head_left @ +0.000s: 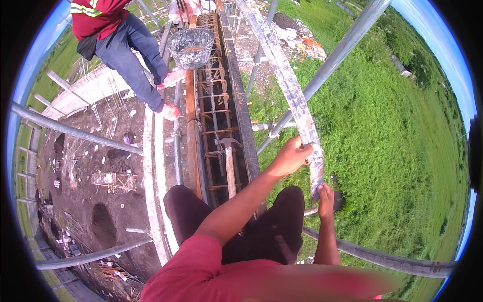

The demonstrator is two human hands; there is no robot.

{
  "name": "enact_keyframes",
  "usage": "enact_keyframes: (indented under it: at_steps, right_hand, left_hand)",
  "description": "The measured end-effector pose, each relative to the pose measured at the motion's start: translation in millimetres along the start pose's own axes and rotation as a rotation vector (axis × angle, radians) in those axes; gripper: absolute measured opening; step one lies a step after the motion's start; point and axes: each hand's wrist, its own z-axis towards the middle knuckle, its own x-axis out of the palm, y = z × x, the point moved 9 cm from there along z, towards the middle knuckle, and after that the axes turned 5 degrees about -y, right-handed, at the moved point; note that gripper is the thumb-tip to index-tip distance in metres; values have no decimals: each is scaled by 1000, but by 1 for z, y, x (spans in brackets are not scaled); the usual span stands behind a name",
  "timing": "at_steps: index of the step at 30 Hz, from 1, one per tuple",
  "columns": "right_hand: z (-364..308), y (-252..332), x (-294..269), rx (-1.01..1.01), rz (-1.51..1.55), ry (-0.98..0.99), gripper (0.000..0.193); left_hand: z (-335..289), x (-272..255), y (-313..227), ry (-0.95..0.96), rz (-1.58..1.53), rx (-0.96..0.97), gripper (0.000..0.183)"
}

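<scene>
A long, narrow, stained plank [289,83] slants from the top of the view down to my hands, on the right of the beam formwork. My left hand [291,157] is closed on its left edge, a little above the near end. At that near end, my right hand [326,200] grips the plank from the right, its fingers partly hidden. A claw hammer [230,168] lies over the rusty rebar cage [214,95], left of my left forearm, with its head away from me. Neither hand touches it.
The cage runs between formwork boards [191,116]. A dirty bucket [193,63] stands on the formwork farther off. Another person [133,43] in a red top and jeans is at the upper left. Scaffold pipes [347,43] cross both sides; grass and dirt ground lie far below.
</scene>
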Motion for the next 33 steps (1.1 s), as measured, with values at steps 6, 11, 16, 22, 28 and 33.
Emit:
enact_keyframes:
  at_steps: [6,11,16,22,28,33]
  right_hand:
    - [-11,-9,15,-39,167,-54,23]
    - [1,-33,12,-47,160,20,24]
    - [9,-74,-5,17,-26,-21,42]
    - [5,-80,4,106,-14,51,39]
    - [-3,-35,34,-53,141,99,23]
    - [-7,-12,50,-119,55,165,24]
  left_hand:
    - [-5,-5,4,78,241,9,27]
    - [-8,-2,9,79,304,35,30]
    - [-11,-3,16,19,140,19,31]
    - [-10,-11,37,12,177,-55,31]
    - [-3,-40,36,-119,138,-83,31]
    - [-7,-54,9,-168,127,6,36]
